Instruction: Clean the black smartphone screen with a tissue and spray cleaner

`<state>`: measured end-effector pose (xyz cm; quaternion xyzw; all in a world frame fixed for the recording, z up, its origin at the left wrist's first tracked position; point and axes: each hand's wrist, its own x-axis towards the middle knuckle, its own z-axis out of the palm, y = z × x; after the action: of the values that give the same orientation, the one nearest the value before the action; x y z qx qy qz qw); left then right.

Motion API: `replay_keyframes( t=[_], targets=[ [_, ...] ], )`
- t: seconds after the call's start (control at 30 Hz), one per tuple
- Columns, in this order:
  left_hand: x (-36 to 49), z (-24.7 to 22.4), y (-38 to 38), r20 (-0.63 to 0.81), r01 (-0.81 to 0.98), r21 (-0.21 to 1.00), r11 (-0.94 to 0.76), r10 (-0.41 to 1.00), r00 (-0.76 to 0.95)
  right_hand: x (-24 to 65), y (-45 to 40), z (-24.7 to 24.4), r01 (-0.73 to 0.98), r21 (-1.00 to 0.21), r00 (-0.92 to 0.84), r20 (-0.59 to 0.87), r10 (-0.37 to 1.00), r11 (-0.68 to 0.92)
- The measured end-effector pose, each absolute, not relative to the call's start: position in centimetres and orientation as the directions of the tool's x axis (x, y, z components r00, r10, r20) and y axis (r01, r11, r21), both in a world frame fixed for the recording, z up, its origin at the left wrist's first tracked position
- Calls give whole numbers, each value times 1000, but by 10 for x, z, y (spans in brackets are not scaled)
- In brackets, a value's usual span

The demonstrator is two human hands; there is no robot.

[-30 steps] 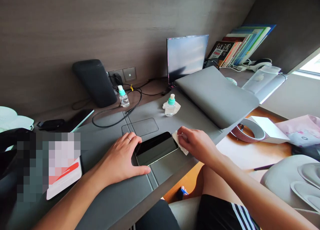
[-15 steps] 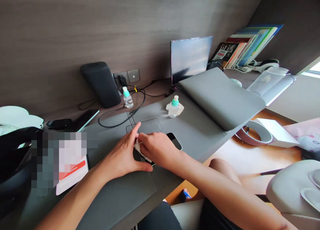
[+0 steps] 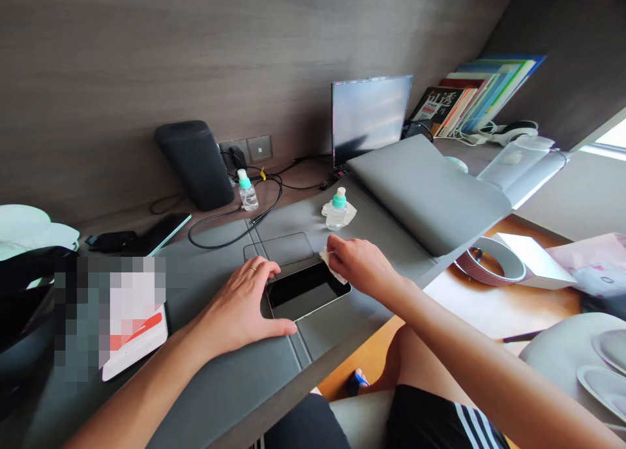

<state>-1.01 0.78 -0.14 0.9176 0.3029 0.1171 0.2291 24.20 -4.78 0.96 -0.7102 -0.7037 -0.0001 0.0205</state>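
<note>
A dark-screened smartphone (image 3: 306, 292) lies face up on the grey desk mat. My left hand (image 3: 239, 305) braces its left end, fingers curled at the far corner and thumb along the near edge. A ring is on one finger. At the phone's right end, my right hand (image 3: 359, 260) is closed around a white wipe (image 3: 338, 274) pressed on the screen. Beyond the phone, a small clear spray bottle with a teal collar (image 3: 336, 216) stands by a crumpled white piece. A similar spray bottle (image 3: 248, 195) stands farther left, near a black cable (image 3: 229, 246).
A grey flap or sleeve (image 3: 435, 195) lies at the right, before an upright screen (image 3: 372, 120). Books (image 3: 469, 100) and headphones (image 3: 513, 131) are behind. A black case (image 3: 195, 165) leans on the wall. A dark flat device (image 3: 163, 234) lies left. The desk's front edge (image 3: 293, 387) is near my legs.
My right hand has slid right along the phone with the wipe, from its left end to its right end, uncovering the screen. My left hand's raised fingers have curled down; it stays at the left end.
</note>
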Motion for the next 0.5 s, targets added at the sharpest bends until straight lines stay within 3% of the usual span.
replay_keyframes(
  t=[0.17, 0.33, 0.43, 0.5],
  targets=[
    [-11, -2, 8, 92, 486, 498, -718, 602, 794, 255, -56, 16, 997, -49, 57, 75, 996, -54],
    [-12, -6, 11, 113, 464, 506, -727, 589, 800, 237, -70, 32, 949, -293, -37, 266, 963, 117],
    [-12, -7, 11, 111, 479, 508, -716, 606, 788, 207, -70, 31, 894, -395, -145, 190, 971, 211],
    [-12, -7, 10, 97, 489, 521, -700, 617, 781, 188, -64, 27, 888, -397, -186, 147, 972, 230]
  ],
)
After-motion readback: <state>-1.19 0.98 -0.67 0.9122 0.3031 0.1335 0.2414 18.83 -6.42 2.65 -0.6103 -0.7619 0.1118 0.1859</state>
